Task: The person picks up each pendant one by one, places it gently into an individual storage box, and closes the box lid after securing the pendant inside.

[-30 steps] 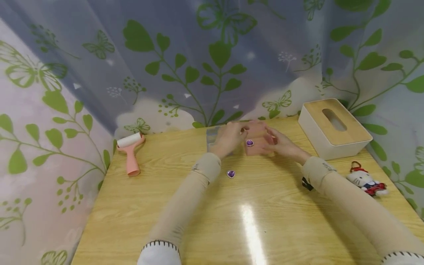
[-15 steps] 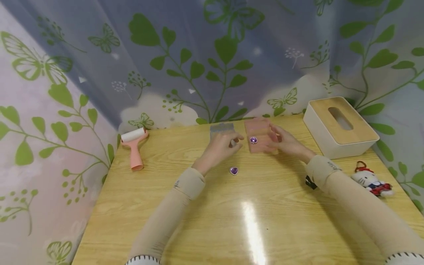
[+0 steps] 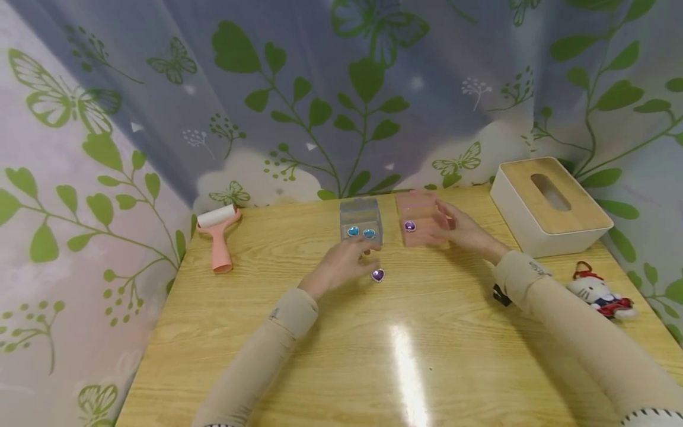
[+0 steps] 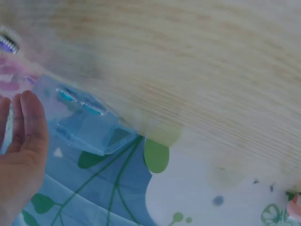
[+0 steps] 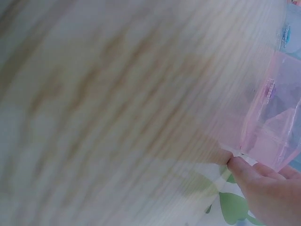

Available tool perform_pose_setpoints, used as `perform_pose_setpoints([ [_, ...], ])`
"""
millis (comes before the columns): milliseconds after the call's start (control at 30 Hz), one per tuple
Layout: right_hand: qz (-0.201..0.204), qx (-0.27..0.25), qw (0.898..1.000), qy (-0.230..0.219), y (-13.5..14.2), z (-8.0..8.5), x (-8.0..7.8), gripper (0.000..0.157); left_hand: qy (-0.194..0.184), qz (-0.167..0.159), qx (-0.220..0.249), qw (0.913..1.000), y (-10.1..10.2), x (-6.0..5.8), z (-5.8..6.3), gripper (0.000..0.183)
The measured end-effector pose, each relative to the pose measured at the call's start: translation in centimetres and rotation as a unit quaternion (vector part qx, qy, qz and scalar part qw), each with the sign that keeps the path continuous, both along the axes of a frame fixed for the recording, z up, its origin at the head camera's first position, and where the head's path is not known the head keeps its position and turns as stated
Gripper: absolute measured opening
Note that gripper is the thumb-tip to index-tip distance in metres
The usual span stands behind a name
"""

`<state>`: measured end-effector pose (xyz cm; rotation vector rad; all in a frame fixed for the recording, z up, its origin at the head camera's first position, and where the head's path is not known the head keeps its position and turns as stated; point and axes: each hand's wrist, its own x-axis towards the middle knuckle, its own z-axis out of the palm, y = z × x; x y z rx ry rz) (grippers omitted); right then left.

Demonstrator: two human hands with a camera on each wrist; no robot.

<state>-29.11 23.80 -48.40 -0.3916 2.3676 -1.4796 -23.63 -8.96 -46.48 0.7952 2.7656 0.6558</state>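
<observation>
In the head view my left hand (image 3: 341, 264) hovers over the table in front of a clear blue box (image 3: 360, 204), fingers loosely bent and nothing visible in them. Two blue gems (image 3: 353, 231) sit in that box, whose lid is up. A purple heart-shaped gem (image 3: 377, 275) lies on the table beside the left fingertips. My right hand (image 3: 464, 228) rests against the right side of a clear pink box (image 3: 418, 238); in the right wrist view its fingers (image 5: 263, 170) touch the box edge. One purple gem (image 3: 409, 226) is in the pink box.
A pink-handled lint roller (image 3: 219, 240) lies at the left. On the right stand a white tissue box (image 3: 549, 201) with a wooden top and a cat doll keychain (image 3: 600, 293). A small black object (image 3: 501, 295) lies by the right sleeve. A patterned curtain (image 3: 299, 118) borders the table's back.
My left hand has drawn back from between the boxes toward the loose purple gem, uncovering the blue box and its blue gems. My right hand stays at the pink box.
</observation>
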Motion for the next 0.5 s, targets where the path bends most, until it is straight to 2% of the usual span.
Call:
perform_pose_setpoints([
  [267,0.0,-0.006,1.0,0.004,0.0,-0.1,0.0,0.088,0.029,0.005,-0.065,0.9975,0.6,0.7,-1.2,0.049],
  [500,0.003,-0.013,1.0,0.002,0.0,-0.3,-0.1,0.088,0.069,-0.01,-0.14,0.9877,1.5,1.2,-1.8,0.04],
])
